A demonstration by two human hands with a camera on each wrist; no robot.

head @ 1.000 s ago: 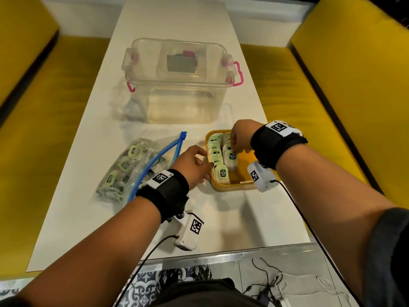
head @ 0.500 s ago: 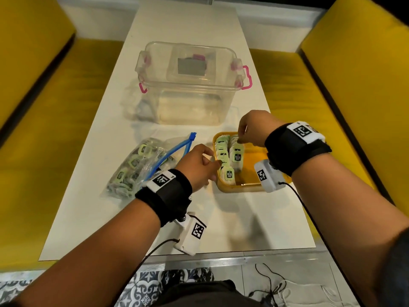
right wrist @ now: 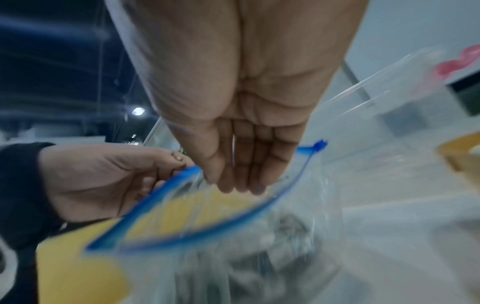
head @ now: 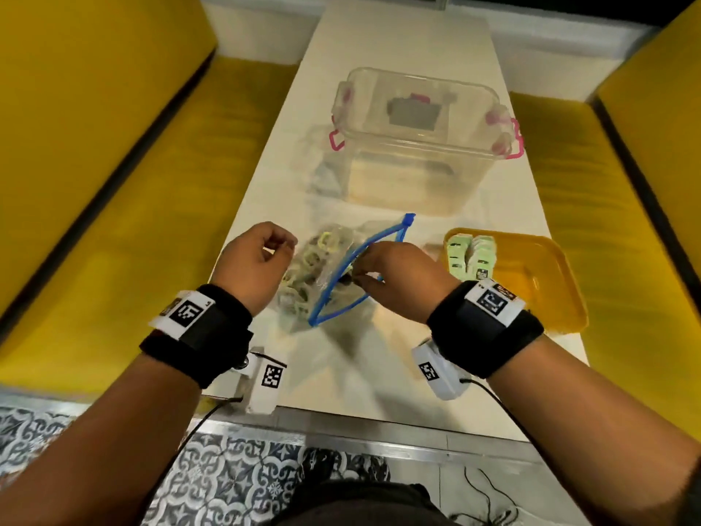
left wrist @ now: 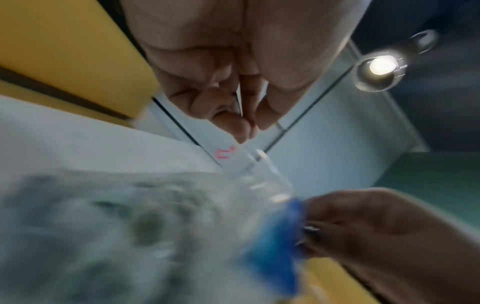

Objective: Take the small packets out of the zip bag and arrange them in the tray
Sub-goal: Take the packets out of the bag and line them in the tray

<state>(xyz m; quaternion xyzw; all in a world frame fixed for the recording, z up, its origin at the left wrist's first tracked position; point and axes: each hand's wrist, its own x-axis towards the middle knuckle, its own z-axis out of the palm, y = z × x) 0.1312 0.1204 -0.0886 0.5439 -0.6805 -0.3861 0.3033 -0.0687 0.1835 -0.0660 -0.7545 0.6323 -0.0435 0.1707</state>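
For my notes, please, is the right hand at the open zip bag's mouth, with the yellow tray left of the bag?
Only the side is wrong: the head view shows the yellow tray right of the zip bag; the right hand is at its mouth.

White table (head: 409,39) between yellow benches (head: 113,222) — patterned tile floor (head: 235,472), ceiling lamp (left wrist: 381,65).

Zip bag (head: 322,277): clear plastic with a blue zip rim, mouth spread open and facing near-right, at the near left, just left of the tray.
Packets in bag (head: 326,242): pale green, heaped, blurred.
Tray (head: 538,282): yellow, rectangular, near right.
Packets in tray (head: 470,252): pale green, upright, in rows in its far-left corner.
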